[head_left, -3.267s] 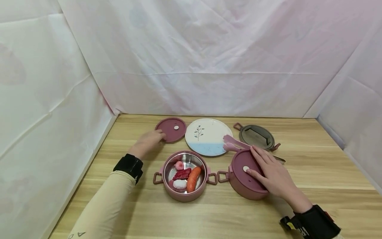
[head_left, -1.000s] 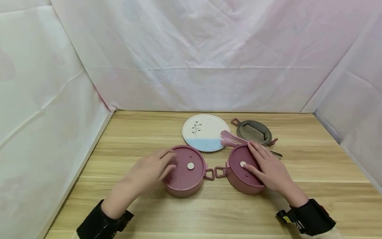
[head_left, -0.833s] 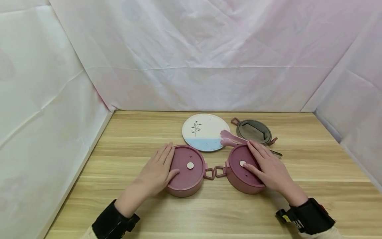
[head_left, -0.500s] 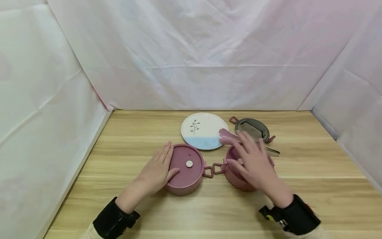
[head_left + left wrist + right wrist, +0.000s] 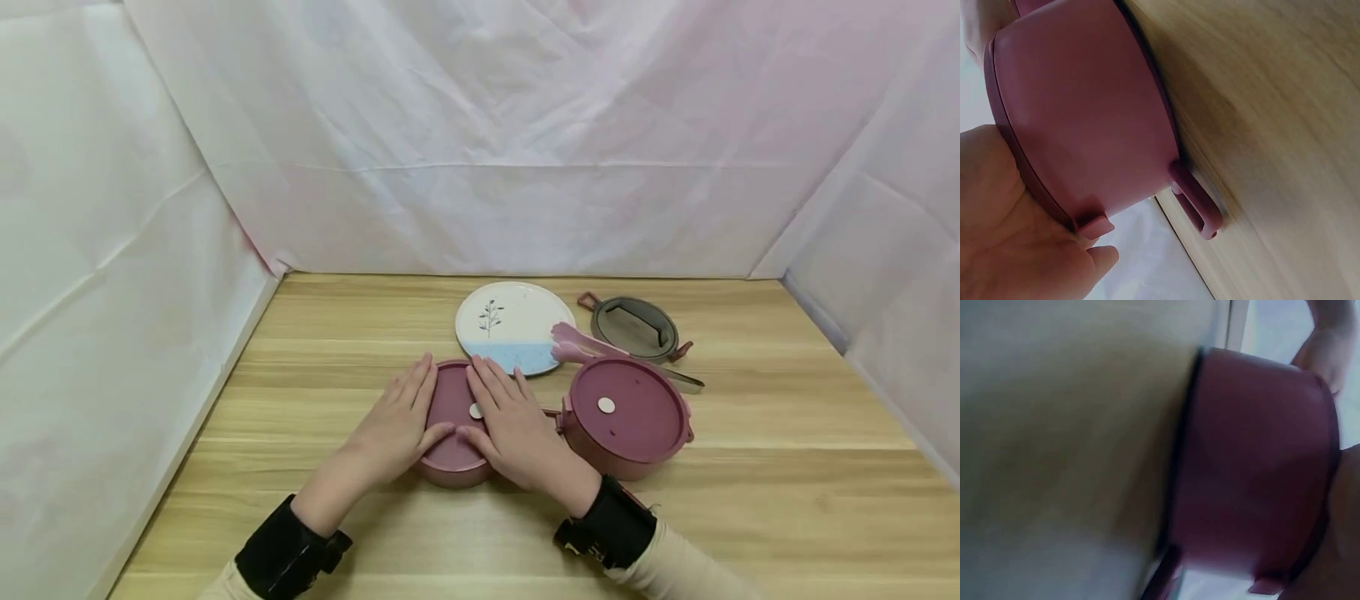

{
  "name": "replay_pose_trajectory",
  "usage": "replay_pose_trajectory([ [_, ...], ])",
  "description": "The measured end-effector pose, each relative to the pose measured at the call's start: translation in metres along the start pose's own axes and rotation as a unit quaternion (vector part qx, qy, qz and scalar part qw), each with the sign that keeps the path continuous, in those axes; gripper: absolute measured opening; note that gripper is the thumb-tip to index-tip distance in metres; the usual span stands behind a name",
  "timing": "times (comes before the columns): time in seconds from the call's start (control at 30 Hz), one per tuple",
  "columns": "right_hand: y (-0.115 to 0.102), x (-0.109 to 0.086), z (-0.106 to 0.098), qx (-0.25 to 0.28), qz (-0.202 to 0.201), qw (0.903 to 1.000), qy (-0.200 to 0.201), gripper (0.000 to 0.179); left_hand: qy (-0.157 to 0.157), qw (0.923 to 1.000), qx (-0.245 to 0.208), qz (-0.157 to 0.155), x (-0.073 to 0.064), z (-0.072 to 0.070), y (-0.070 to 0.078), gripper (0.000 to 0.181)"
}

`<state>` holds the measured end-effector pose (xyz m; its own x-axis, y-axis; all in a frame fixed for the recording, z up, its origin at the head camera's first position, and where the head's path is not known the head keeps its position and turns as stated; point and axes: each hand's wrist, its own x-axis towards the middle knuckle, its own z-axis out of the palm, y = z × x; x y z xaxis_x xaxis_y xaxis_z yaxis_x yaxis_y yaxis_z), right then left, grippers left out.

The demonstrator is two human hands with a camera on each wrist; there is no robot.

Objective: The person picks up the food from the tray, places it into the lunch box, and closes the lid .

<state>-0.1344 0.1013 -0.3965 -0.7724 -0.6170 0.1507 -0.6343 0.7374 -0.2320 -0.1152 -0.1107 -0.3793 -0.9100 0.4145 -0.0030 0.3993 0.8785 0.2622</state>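
A maroon lid (image 5: 451, 392) with a white knob covers the left pot (image 5: 454, 477), whose contents are hidden. My left hand (image 5: 396, 427) lies with straight fingers along the lid's left side. On the right side of the same lid rests my right hand (image 5: 519, 432), also straight-fingered, partly covering the knob. The two thumbs point at each other across the lid's near part. In the left wrist view the pot's wall (image 5: 1085, 112) and one loop handle (image 5: 1199, 201) show below my palm. The right wrist view has the pot's other side (image 5: 1250, 462), slightly blurred.
A second lidded maroon pot (image 5: 626, 410) stands close on the right. Behind are a white-and-blue plate (image 5: 513, 321) with a plant drawing, pink-tipped tongs (image 5: 581, 343) overlapping its edge, and a small dark pan (image 5: 634, 328) with a lid. Fabric walls (image 5: 480, 150) border the table.
The lid from the back left of the table now covers the left pot, hiding the food inside. My left hand came back with it; my right hand moved left from the right pot onto this lid.
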Motion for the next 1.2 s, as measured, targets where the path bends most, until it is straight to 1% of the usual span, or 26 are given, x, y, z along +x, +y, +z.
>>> replay_pose_trajectory([
  [0.07, 0.0, -0.002, 0.001, 0.004, -0.002, 1.0, 0.005, 0.073, 0.003, 1.0, 0.006, 0.002, 0.0, 0.001, 0.001, 0.078],
  [0.13, -0.001, -0.002, 0.0, 0.006, -0.004, 1.0, 0.002, 0.071, 0.002, 0.9999, 0.011, -0.002, -0.001, 0.0, 0.002, 0.079],
  [0.33, -0.002, 0.001, -0.005, -0.012, -0.024, 0.9996, -0.013, 0.074, 0.009, 0.9994, 0.027, -0.019, -0.001, -0.01, 0.003, 0.085],
  [0.43, 0.0, 0.002, -0.006, -0.008, -0.024, 0.9994, -0.022, 0.078, 0.008, 0.9999, 0.009, -0.01, 0.0, -0.011, 0.002, 0.085],
  [0.53, 0.002, 0.002, -0.005, 0.0, -0.022, 0.9994, -0.028, 0.082, -0.002, 0.9999, -0.012, 0.0, 0.001, -0.007, -0.001, 0.084],
  [0.67, 0.004, 0.002, -0.002, 0.001, -0.025, 0.9993, -0.029, 0.084, -0.006, 0.9997, -0.017, 0.013, 0.001, -0.003, -0.003, 0.085],
  [0.8, 0.005, 0.002, -0.002, 0.003, -0.034, 0.999, -0.03, 0.085, -0.007, 0.9995, -0.031, 0.008, 0.001, -0.004, -0.002, 0.087],
  [0.93, 0.005, 0.003, -0.003, 0.007, -0.034, 0.9989, -0.032, 0.084, -0.001, 0.9991, -0.043, 0.001, 0.001, -0.005, 0.0, 0.085],
  [1.07, 0.007, 0.003, -0.005, 0.025, -0.042, 0.9982, -0.035, 0.082, 0.0, 0.9993, -0.036, 0.013, 0.001, -0.006, 0.001, 0.086],
  [1.2, 0.011, 0.003, -0.008, 0.053, -0.058, 0.9957, -0.05, 0.086, -0.004, 0.9998, -0.01, 0.018, 0.0, -0.003, 0.0, 0.091],
])
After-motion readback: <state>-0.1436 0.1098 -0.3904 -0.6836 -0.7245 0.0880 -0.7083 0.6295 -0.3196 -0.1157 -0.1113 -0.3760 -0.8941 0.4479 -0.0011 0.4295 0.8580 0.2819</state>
